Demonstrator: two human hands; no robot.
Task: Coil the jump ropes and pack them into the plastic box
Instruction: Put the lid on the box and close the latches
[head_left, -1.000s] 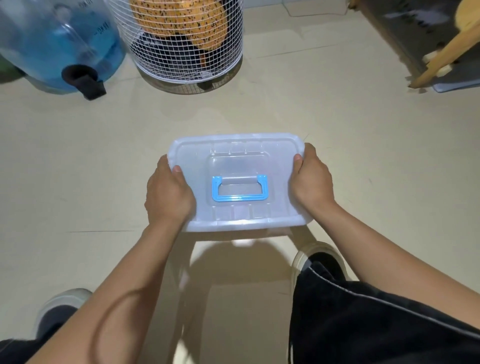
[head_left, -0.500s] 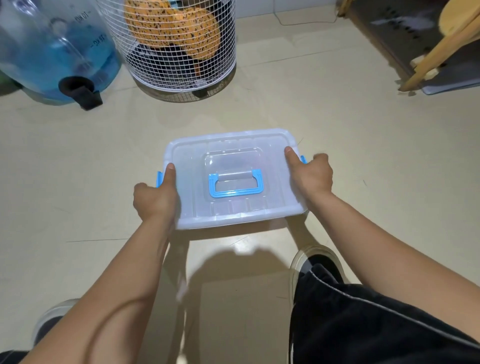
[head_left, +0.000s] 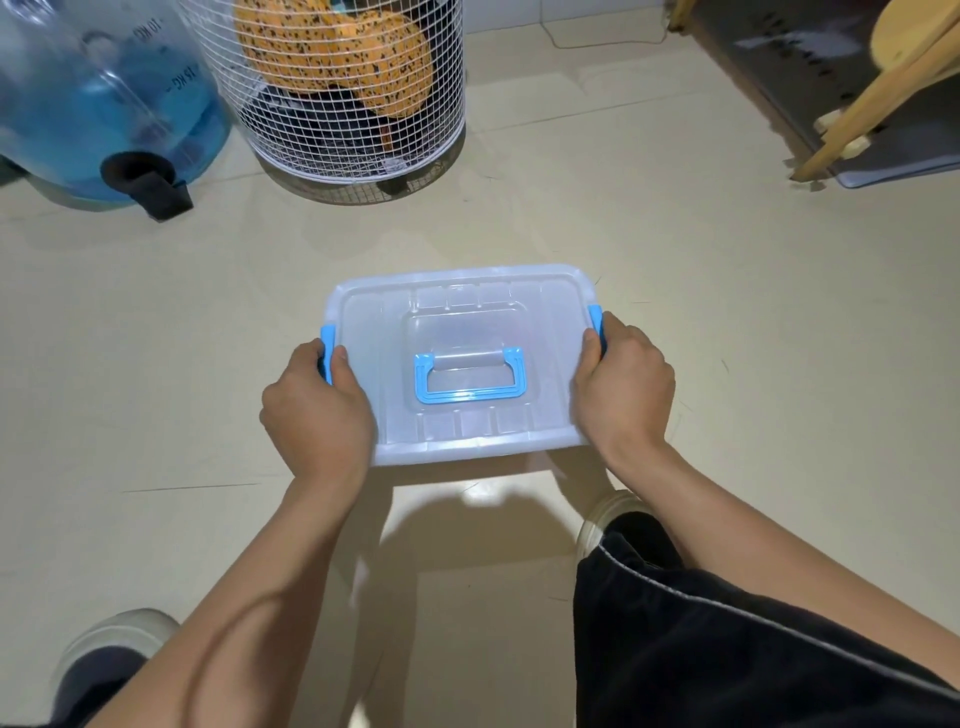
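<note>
Left hand (head_left: 317, 410) and right hand (head_left: 623, 384) grip the lidded box (head_left: 457, 312) at its side latches; bare floor (head_left: 675, 270) surrounds all edges.

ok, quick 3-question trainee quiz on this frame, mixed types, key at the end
1. True or false: the lid is on the box.
2. The left hand holds which part? A) top handle B) left side clip C) wire basket
3. Fill in: the top handle lies ____ against the lid.

Key:
1. True. The lid covers the box; no rope is in view.
2. B. Fingers curl at the left clip; the right hand holds the right clip.
3. Flat. Neither hand touches it.
</note>
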